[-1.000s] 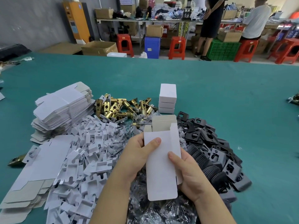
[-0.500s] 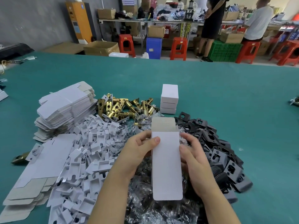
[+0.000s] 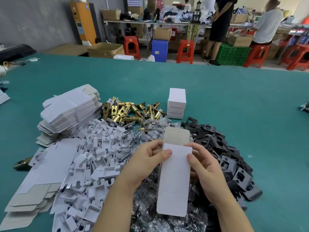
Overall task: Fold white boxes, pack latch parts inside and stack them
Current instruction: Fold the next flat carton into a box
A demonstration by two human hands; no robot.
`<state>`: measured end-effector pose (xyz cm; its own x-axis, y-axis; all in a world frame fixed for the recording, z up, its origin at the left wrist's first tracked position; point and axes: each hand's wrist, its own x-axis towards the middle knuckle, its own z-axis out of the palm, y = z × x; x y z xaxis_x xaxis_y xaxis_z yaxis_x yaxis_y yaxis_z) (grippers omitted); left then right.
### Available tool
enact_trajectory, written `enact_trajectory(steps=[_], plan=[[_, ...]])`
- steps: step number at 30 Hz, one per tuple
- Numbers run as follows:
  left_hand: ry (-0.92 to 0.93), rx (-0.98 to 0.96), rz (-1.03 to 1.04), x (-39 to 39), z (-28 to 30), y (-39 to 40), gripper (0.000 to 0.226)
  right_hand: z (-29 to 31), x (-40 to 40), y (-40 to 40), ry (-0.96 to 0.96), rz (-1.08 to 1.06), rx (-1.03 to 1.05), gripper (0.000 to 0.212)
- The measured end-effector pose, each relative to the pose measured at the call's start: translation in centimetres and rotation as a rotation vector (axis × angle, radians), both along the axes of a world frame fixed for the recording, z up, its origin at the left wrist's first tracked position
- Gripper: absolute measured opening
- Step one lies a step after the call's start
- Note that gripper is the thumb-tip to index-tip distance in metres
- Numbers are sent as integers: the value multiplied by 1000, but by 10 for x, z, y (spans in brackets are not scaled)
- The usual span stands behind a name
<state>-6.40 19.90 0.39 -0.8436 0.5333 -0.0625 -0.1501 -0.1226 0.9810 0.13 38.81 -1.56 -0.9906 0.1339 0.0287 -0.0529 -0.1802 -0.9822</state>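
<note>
Both hands, left (image 3: 147,162) and right (image 3: 203,164), are being closed on a flat box (image 3: 174,174) held above the bagged parts (image 3: 150,213), its top flap (image 3: 176,137) raised; it could be creased crooked if squeezed unevenly.

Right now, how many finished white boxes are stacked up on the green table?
3. The finished white boxes sit in one stack behind the brass latches, one on top of another. More could hide behind the stack.

Packing workshop: parts piles (image 3: 127,113), worktables (image 3: 217,91)
</note>
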Motion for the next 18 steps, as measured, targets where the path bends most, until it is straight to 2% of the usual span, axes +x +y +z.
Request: enact_trajectory(steps=[4,8,13,18], plan=[[34,-16,140,-2,-5,2,52,-3,-1,-1,0,12,-5,24],[82,-12,266,-4,-9,1,48,-5,-2,-1,5,-6,-23,26],[107,-48,252,-3,-11,1,21,-4,-3,-2,2,-32,-18,27],[131,-125,218,-2,-13,-1,9,-3,-2,-2,-7,-41,-42,25]])
